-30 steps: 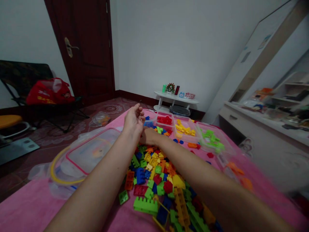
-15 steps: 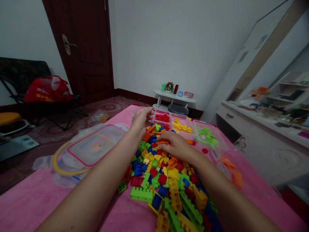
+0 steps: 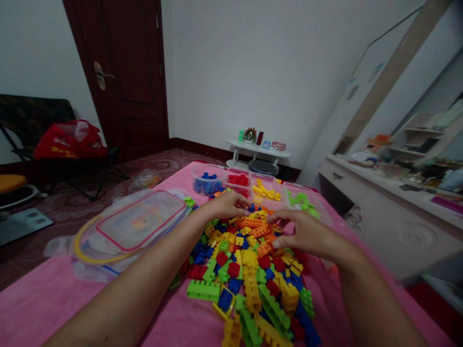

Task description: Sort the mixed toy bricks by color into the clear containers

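Note:
A heap of plastic bricks (image 3: 249,270) in red, blue, yellow, green and orange lies on a pink cloth (image 3: 43,299). My left hand (image 3: 224,205) rests palm down on the heap's far end, fingers bent over the bricks. My right hand (image 3: 307,233) hovers over the heap's right side, fingers spread and curved, close to some orange bricks (image 3: 253,224). Neither hand visibly holds a brick. Behind the heap stand clear tubs: blue bricks (image 3: 207,179), red bricks (image 3: 238,180), yellow bricks (image 3: 266,192) and green bricks (image 3: 302,200).
A clear lidded box with a pink rim (image 3: 141,221) lies left of the heap on clear plastic. Beyond are a dark door (image 3: 126,72), a folding chair with a red bag (image 3: 68,140), a small white table (image 3: 258,149) and a white dresser (image 3: 390,212).
My left hand came down from the air onto the far end of the heap. My right hand drew back from the tubs to the heap's right side. The view shifted a little.

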{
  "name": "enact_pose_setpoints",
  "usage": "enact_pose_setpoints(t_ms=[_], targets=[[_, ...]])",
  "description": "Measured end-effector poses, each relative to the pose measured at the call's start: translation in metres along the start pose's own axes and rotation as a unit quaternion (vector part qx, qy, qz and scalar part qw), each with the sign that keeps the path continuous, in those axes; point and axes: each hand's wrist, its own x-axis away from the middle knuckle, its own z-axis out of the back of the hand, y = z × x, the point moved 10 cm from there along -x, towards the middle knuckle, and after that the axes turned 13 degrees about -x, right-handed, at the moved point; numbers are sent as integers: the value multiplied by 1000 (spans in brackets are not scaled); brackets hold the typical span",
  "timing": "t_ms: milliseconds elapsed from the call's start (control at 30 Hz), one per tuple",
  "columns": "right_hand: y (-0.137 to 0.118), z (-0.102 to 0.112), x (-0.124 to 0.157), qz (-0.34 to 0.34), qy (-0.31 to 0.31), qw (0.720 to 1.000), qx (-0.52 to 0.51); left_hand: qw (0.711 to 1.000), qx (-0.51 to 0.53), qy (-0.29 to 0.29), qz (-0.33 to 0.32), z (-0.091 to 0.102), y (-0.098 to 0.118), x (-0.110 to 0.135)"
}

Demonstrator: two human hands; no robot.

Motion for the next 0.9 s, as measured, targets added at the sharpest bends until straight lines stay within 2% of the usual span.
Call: enact_pose_setpoints(t_ms=[67,200,333,467,533,600,667,733,800,900], targets=[[2,-3,8,-30,-24,998,56,998,-32,-21,-43,-10,14,3],[-8,-21,9,-30,-36,988,149,993,-78,-35,-85,-26,35,7],[-7,-31,1,-43,-29,981,187,992,-113,-13,-48,-29,25,3],[-2,-15,-3,-13,17,992,121,993,-107,56,17,-15,7,-1],[-2,-3,-3,11,41,997,63,991,-33,109,64,-3,-1,-1],[-4,11,-3,25,72,997,-9,977,123,124,119,0,-11,1],[-3,23,-1,14,95,991,-94,937,300,92,157,-11,-14,2],[0,33,4,-15,111,979,-171,893,410,59,174,-19,-11,3],[8,46,11,-44,138,968,-205,877,442,53,178,-21,-11,4],[29,79,26,-72,209,964,-150,897,404,57,169,-19,-11,4]])
